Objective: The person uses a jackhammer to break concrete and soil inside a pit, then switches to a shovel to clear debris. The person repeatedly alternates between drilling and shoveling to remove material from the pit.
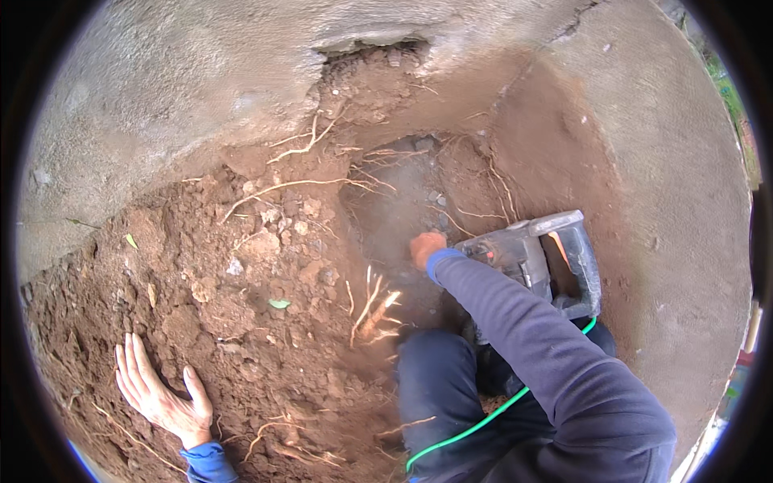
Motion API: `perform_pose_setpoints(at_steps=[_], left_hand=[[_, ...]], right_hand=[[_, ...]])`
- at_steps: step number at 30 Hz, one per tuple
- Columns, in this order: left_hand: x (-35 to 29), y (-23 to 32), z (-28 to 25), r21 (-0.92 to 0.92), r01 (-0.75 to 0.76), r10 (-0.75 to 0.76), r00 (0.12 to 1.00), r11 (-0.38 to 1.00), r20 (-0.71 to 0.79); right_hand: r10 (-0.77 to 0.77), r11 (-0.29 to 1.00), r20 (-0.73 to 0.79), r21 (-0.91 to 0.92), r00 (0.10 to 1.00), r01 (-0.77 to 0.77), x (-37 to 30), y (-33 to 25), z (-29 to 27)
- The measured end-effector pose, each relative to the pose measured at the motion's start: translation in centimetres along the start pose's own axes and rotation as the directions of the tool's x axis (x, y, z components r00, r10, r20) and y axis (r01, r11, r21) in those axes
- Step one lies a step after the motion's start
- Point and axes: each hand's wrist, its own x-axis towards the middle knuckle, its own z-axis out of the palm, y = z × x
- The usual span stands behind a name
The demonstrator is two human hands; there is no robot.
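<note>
My left hand (163, 394) lies flat on the heap of loose brown soil (185, 330), fingers stretched out and holding nothing. My right hand (427, 249) is closed at the edge of a dug hole (394, 201), close to the front of a power hammer (515, 258). What its fingers hold, if anything, is hidden. The dusty grey and black hammer has a loop-shaped rear handle (589, 274) and rests by my right thigh, partly under my right forearm. A green cord (483, 423) runs from it across my legs. The hammer's front end is hidden.
Thin roots (298, 185) cross the soil and the hole, and a broken root stump (378, 314) sticks up beside my knee. A rough concrete wall (185, 88) curves behind, with a broken gap at its foot. More concrete (684, 209) rises on the right.
</note>
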Motion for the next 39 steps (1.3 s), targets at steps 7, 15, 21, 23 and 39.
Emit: perform_pose_setpoints(at_steps=[7, 15, 21, 23, 39], left_hand=[[0.0, -0.1, 0.1, -0.037, -0.016, 0.016, 1.000, 0.999, -0.024], [0.0, -0.2, 0.3, -0.027, -0.029, 0.028, 0.999, 0.999, -0.033], [0.0, -0.2, 0.3, -0.030, -0.044, 0.043, 0.998, 0.999, -0.042], [0.0, -0.2, 0.3, -0.028, -0.037, 0.036, 0.999, 0.999, -0.035], [0.8, 0.5, -1.1, -0.175, -0.028, 0.012, 0.995, 0.984, -0.096]], right_hand=[[0.060, 0.988, -0.066, 0.145, 0.996, -0.050, 1.9, 1.0, 2.4], [0.155, 0.932, -0.132, 0.349, 0.979, -0.100, 1.4, 1.5, 0.8], [-0.072, 0.841, -0.253, 0.505, 0.965, 0.196, -3.4, -1.0, 4.3], [-0.115, 0.854, -0.330, 0.448, 0.937, 0.262, -3.7, -2.0, 5.1], [-0.274, -0.199, 0.202, 0.945, 0.940, -0.261, -5.4, 0.0, 9.7]])
